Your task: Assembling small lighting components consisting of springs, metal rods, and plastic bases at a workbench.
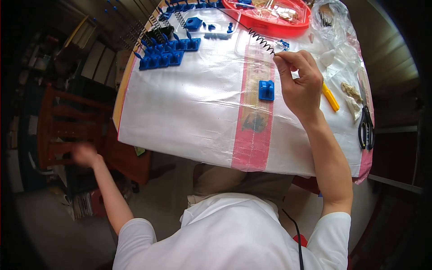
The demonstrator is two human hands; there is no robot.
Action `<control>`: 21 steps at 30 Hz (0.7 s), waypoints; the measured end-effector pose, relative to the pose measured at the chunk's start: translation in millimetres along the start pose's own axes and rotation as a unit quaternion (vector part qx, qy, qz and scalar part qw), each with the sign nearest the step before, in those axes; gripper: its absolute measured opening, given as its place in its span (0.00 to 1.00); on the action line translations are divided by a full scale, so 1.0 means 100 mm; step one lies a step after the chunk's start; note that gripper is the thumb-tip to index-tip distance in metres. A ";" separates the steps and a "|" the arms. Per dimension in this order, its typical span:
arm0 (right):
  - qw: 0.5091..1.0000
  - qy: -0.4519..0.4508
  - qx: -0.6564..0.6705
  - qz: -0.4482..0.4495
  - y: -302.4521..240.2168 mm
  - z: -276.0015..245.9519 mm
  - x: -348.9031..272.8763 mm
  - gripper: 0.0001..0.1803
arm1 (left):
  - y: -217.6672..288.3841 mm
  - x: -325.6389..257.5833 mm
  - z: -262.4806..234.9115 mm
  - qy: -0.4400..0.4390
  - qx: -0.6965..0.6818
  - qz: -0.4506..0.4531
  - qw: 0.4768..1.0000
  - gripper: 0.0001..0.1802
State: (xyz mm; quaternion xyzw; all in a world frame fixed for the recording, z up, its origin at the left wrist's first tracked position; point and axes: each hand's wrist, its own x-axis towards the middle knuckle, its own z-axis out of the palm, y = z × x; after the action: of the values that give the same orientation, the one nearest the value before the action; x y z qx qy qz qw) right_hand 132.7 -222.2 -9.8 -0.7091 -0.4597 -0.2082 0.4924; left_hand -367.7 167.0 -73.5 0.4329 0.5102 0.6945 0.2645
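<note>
Between the thumb and fingers of my right hand (pixel 300 81) is the near end of a black coil spring (pixel 262 41). From the coils a straight thin length runs up and left toward the far edge of the table. A small blue plastic block (pixel 266 90) with a raised middle sits on the sheet just left of my right wrist. My left hand (pixel 84 154) is off the table at the left, in front of a wooden chair; motion blurs it, so its fingers cannot be made out.
Joined blue blocks (pixel 160 60) holding springs crowd the far left. Behind them stands a clear tray (pixel 219 28) with small blue parts, beside a red basin (pixel 270 30). Rightward lie a yellow-handled tool (pixel 330 97), black scissors (pixel 366 128) and a plastic bag (pixel 334 22). A wooden chair (pixel 67 121) stands left.
</note>
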 end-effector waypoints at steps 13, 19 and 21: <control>1.000 -0.019 0.008 0.003 -0.01 0.03 0.00 0.04 | -1.61 -0.28 -1.32 0.048 0.438 -0.125 0.889 0.30; 0.999 -0.031 0.007 -0.013 -0.03 0.00 -0.02 0.05 | -1.30 -0.10 -1.04 0.047 0.429 -0.092 0.897 0.29; 0.999 -0.035 0.004 -0.024 -0.07 0.02 -0.01 0.06 | -1.26 0.03 -1.08 0.053 0.413 -0.071 0.907 0.28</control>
State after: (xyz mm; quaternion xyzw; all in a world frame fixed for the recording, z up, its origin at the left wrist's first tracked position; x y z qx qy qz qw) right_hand 126.0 -220.2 -8.6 -0.7023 -0.4944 -0.1934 0.4742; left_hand -472.2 160.3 -201.9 0.4286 0.7939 0.4229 0.0841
